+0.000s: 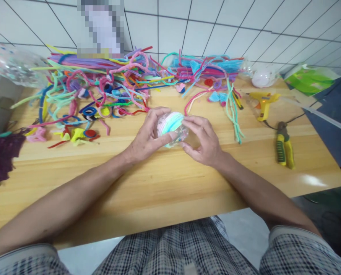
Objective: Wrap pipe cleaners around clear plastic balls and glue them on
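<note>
Ball: 1 clear, shiny ball with pastel pink, blue & green fuzzy strands (172, 123), between both hands over the pale wood-grain table (164, 183); can't tell if strands sit inside or around it.
L hand: bare L hand (146, 140) – fingers curled round the ball's L side, thumb across its front.
R hand: bare R hand (207, 142) – fingertips & thumb bent in on the R edge, a light pinch.
Slip risk: smooth clear surface + fingertip-only hold on R; ball could roll out if L thumb lifts.
Squash risk: too hard a squeeze could dent the ball or shift the strands, prob. from the L thumb.
Snag risk: multicoloured heap of fuzzy pipe cleaners (130, 74) lies loose beyond the hands; a stray end could catch a finger.
Burn risk: yellow pistol-shaped glue gun (264, 101) is R of the hands w/ cord; if hot, a careless reach could touch the nozzle. Heat can't be told.
Tool count: 1 glue gun, 1 pr. yellow-and-green-handled pliers (285, 149).
Hand count: 2, both on the ball.
Strand count: pipe cleaners too tangled to count.
Tassel count: 1 dark purple fringed bundle (4, 156), far L.
</note>
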`<state>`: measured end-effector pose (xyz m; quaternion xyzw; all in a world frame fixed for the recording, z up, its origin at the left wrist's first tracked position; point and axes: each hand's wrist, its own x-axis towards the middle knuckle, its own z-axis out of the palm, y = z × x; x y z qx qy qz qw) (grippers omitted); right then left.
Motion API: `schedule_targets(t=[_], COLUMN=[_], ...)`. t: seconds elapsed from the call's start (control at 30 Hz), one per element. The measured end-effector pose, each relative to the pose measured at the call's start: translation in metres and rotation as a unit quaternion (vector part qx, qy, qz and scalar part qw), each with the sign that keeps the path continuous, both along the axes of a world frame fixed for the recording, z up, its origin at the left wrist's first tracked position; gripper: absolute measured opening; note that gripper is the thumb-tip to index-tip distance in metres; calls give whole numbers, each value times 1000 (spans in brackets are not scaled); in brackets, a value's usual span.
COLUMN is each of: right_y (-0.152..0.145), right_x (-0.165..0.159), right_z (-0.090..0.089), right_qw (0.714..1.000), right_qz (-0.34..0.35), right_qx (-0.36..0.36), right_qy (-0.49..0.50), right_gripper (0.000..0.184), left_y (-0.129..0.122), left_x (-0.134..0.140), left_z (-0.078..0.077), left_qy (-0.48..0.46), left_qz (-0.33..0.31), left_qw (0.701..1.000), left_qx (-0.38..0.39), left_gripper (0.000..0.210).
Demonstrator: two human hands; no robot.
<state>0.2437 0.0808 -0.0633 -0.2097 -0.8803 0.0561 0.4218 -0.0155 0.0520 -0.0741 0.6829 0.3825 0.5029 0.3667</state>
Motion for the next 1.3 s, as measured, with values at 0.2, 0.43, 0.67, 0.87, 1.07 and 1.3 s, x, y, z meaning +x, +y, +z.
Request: schedule_targets(t=[0.2,0.43,0.67,0.87,1.07,1.3], right_y=[1,0,-3,-2,-1,2], right_x=[3,5,-2,-1,-1,1], right_z=[-4,-2,-1,-1,-1,-3], right_qw=[1000,999,1000,999,999,999], right_qz=[-13,-16,-10,-23,-22,-14], right_qx=[-13,-21,12,13,23,-6], right_qy=[-15,-24,-14,-33,-31,-31], right_gripper=[77,74,78,74,76,72], left_y=[1,-2,-5,-3,-2,0], left_x=[-2,-2,1,3,0,0], left_z=[2,21,29,20,17,9], left_qy=[2,-14,-13,-31,-34,-29], left_qz=[-23,-70,-20,-24,-44,-35], left_qw=[1000,995,991,988,988,992], left_qx=[-13,-67,-129,-147,-144,-120], left_gripper=[71,70,60,67,72,73])
